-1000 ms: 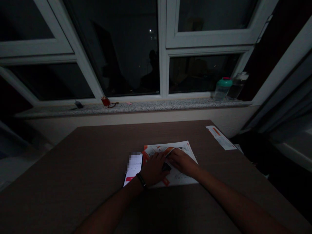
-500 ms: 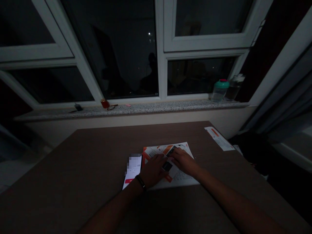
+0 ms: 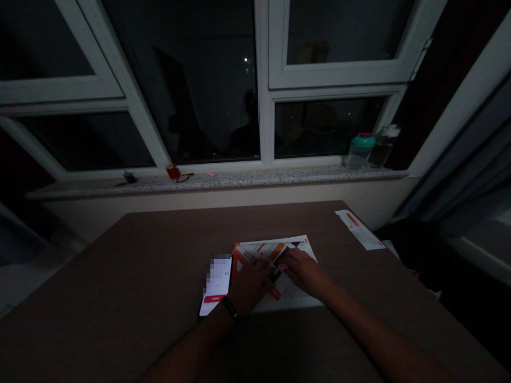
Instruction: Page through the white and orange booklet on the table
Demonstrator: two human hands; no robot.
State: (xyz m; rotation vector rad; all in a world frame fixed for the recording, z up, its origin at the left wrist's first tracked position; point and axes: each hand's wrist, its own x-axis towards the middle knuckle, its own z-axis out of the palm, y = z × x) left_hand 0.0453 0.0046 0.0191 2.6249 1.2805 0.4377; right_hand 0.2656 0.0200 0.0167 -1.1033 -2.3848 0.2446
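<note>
A printed leaflet in white, orange and black lies on the brown table. My left hand, with a dark band at its wrist, rests over the left part of the leaflet, fingers stretched towards the middle and thumb apart. Across from it, my right hand bends its fingers together over the leaflet's middle; what they pinch is too dark to make out. A black patch shows between the two hands, and a small orange piece or print is beside my left thumb. Close to my left hand lies a lit phone.
A paper strip lies by the table's right edge. On the granite sill stand a green-lidded shaker bottle, a clear bottle, a small red jar and a small dark object. Curtains hang at the right.
My right hand has shifted slightly down, its fingers more closed. My left hand stays in about the same place on the leaflet. The view has tilted slightly.
</note>
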